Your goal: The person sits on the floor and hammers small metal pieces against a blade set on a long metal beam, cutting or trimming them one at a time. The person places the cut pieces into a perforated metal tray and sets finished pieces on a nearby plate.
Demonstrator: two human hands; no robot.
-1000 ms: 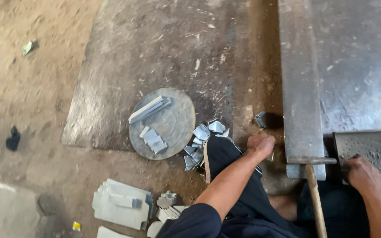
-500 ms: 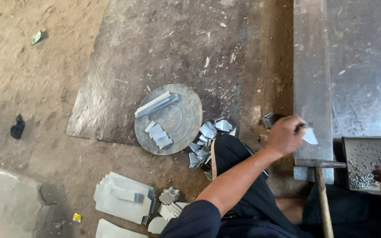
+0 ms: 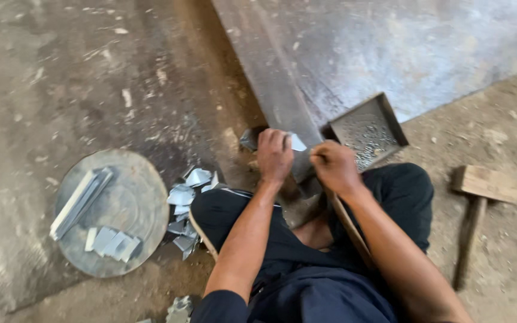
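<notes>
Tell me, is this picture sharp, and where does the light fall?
Head view: slightly motion-blurred throughout, so the left hand and right hand look soft; daylight sheens pale on the large metal sheet; the round metal disc is duller; the wooden mallet casts hardly any shadow.

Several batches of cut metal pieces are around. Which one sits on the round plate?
The small flat strips lying side by side on the round plate, next to the long bars. The loose heap lies off its edge, beside the knee.

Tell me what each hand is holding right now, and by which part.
The left hand pinches a small pale metal piece by its left edge against the steel beam. The right hand is closed beside it; what it grips cannot be told.
</notes>
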